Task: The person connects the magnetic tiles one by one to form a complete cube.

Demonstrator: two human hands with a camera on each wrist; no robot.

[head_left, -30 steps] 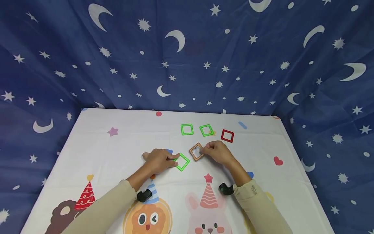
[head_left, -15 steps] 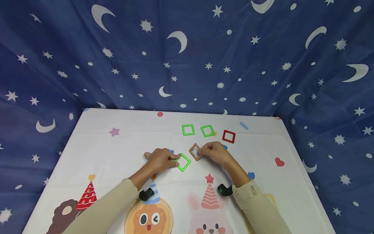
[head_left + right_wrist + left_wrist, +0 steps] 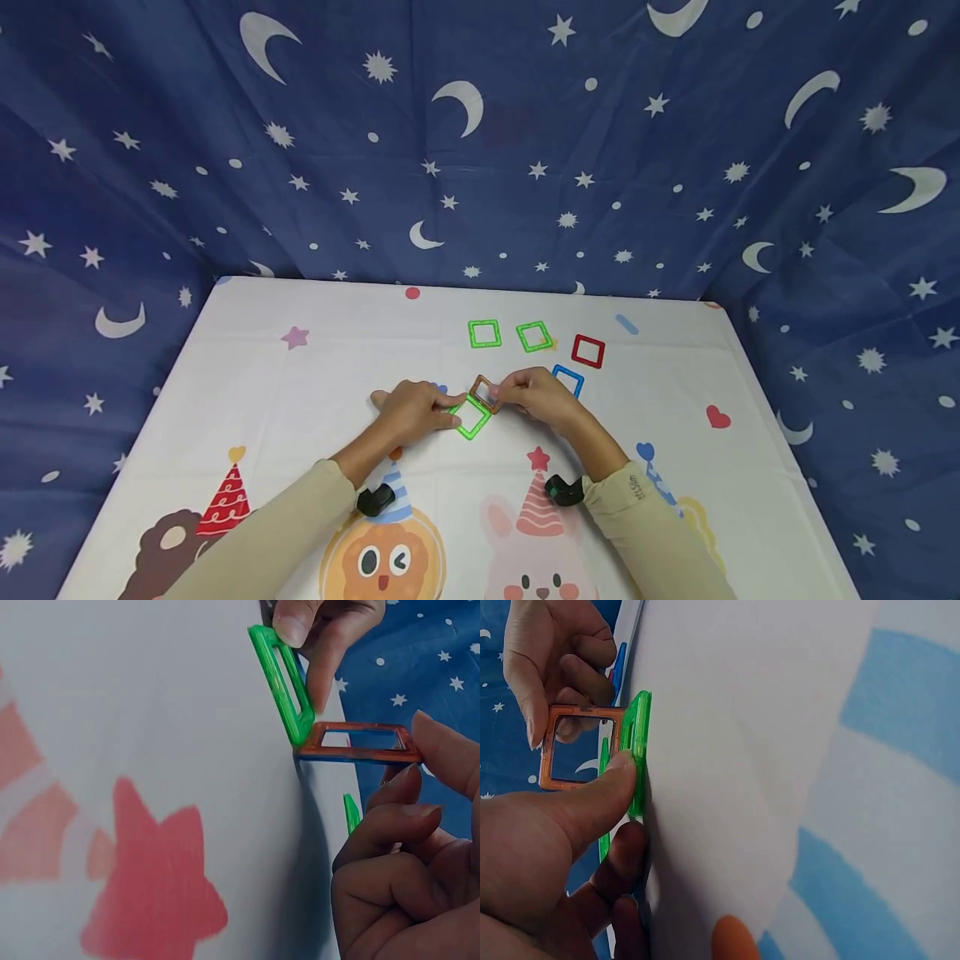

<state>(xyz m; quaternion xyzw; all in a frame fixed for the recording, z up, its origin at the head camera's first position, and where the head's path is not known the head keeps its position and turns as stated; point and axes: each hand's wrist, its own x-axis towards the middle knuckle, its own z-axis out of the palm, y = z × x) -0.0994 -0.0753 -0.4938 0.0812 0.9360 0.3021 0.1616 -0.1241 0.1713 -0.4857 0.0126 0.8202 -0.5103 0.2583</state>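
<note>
My left hand (image 3: 411, 413) pinches the left corner of a green square frame tile (image 3: 472, 417) that lies on the table. From the other side my right hand (image 3: 542, 395) pinches an orange-brown square frame tile (image 3: 360, 742) between thumb and fingers. This orange tile stands up from the table, its lower edge meeting the green tile's upper right edge. In the left wrist view the orange tile (image 3: 547, 750) and the green tile (image 3: 640, 742) touch along that side. Beside the right hand lies a blue square tile (image 3: 569, 380), partly hidden by it.
Two more green square tiles (image 3: 484, 333) and a red square tile (image 3: 588, 352) lie behind the hands. The white tablecloth (image 3: 360, 325) has printed animals and shapes. A blue star-patterned curtain (image 3: 480, 167) hangs behind the table.
My right hand has moved left and slightly down, bringing the orange tile against the green one. The blue tile has come into sight. The left hand keeps its grip.
</note>
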